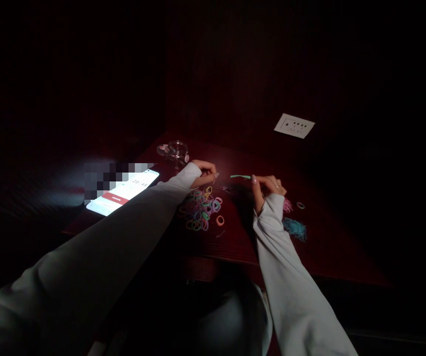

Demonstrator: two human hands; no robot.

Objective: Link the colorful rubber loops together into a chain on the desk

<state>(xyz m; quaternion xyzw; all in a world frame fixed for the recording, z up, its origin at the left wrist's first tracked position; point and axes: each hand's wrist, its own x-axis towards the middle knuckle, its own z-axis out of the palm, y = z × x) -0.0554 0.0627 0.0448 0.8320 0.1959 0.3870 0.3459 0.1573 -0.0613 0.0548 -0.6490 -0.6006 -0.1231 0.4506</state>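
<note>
Holding green strip (pixel 237 176) by 1 end in right hand (pixel 269 185), nearer of 2. Pointing other end left, toward left hand (pixel 206 174), not touching. Running side to side over desk (pixel 235 242), maybe nearer back edge than front. Pinching with left hand; cannot tell on what.

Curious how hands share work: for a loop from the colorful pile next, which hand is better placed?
Likely the left hand: it's nearer the colorful pile; the right hand holds a green strip.
</note>
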